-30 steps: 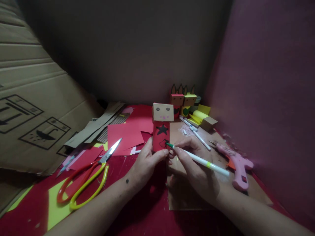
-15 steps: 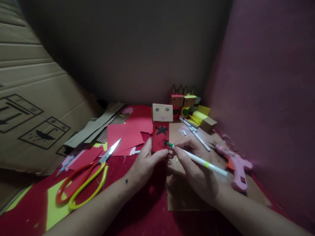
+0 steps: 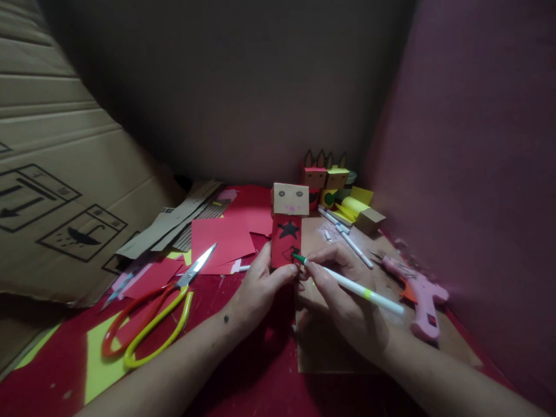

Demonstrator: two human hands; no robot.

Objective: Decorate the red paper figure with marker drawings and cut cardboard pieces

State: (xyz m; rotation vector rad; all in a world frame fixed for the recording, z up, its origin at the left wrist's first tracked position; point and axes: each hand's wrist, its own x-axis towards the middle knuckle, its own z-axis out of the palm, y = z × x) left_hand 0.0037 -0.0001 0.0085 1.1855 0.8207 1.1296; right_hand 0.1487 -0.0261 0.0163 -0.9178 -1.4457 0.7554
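Note:
My left hand (image 3: 264, 281) is closed around the lower part of a paper figure (image 3: 280, 244), holding it upright. The figure has a red body with a dark star, and a pale cardboard box head with drawn eyes and pink spots. Below the star is a dark outlined shape. My right hand (image 3: 336, 284) pinches a white felt-tip pen (image 3: 362, 291) with a green tip, and the tip meets the red body at that outline. The fingers of my left hand behind the figure are mostly hidden.
Scissors (image 3: 182, 282) with red and yellow handles lie left, by red paper (image 3: 221, 243) and cardboard strips (image 3: 167, 229). On the right are a pink glue gun (image 3: 423, 295) and more pens (image 3: 356, 248). Two similar figures (image 3: 325, 179) stand behind. A large cardboard box (image 3: 69, 162) rises left.
The whole view has shifted slightly, so everything sits a little further right. Both hands keep their hold, and the pen tip stays at the outline on the figure.

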